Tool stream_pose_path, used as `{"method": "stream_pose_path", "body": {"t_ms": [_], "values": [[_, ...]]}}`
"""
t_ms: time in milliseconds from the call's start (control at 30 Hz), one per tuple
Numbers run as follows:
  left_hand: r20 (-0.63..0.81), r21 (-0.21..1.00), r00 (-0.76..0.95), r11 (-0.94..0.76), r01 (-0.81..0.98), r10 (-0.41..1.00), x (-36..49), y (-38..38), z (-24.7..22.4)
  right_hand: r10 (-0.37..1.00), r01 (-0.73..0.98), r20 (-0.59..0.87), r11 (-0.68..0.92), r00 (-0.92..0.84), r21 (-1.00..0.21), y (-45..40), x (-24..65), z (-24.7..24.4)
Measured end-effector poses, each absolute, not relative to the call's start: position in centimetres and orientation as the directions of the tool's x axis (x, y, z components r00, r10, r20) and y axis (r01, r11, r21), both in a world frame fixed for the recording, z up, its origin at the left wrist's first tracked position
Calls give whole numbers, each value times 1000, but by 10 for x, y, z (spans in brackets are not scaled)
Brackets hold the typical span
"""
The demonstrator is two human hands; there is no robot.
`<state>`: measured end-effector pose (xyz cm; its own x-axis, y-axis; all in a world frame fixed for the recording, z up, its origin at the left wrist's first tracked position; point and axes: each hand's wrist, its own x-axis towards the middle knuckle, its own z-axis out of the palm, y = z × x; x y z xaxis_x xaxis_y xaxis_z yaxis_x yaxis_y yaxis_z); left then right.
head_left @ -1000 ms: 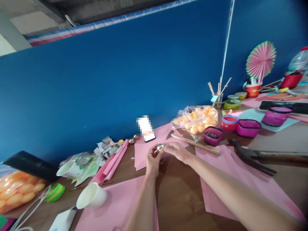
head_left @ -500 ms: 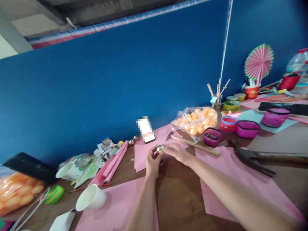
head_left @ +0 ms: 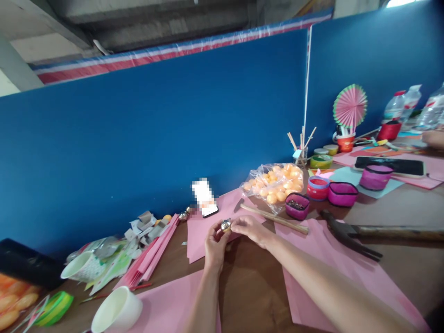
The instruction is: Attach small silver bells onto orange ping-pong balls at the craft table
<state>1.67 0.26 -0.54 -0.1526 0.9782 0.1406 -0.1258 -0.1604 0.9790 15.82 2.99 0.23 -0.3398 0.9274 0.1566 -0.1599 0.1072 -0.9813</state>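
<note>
A small shiny metallic ball (head_left: 226, 225) is held above the brown table, between thumb and fingers of my left hand (head_left: 215, 245). My right hand (head_left: 251, 229) comes in from the right, its thumb and fingertips pinched together against the ball's right side. Whether anything tiny sits in that pinch is too small to make out. Just beyond both hands lies pink paper (head_left: 197, 240), with a phone (head_left: 205, 196) at its far side, its screen blurred. A light hammer (head_left: 274, 217) with a wooden handle rests right of my right hand.
A bag of orange balls (head_left: 277, 182) sits behind the light hammer, near a purple container (head_left: 297, 206) of small dark pieces. On the right lies a claw hammer (head_left: 350, 236). A white paper cup (head_left: 118, 310) and folded pink strips (head_left: 152, 252) are on the left. Another person's hand (head_left: 433, 138) shows far right.
The view has shifted right and tilted up a little. My right fingertips are now pinched closer at the ball's side. My left hand still holds the ball.
</note>
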Motion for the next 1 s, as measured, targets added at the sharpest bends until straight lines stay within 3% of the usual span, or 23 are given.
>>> {"method": "stream_pose_path", "body": {"t_ms": [1000], "values": [[174, 977, -130, -188, -104, 976, 19, -1, -2, 903, -269, 148, 37, -403, -962, 33, 158, 0]]}}
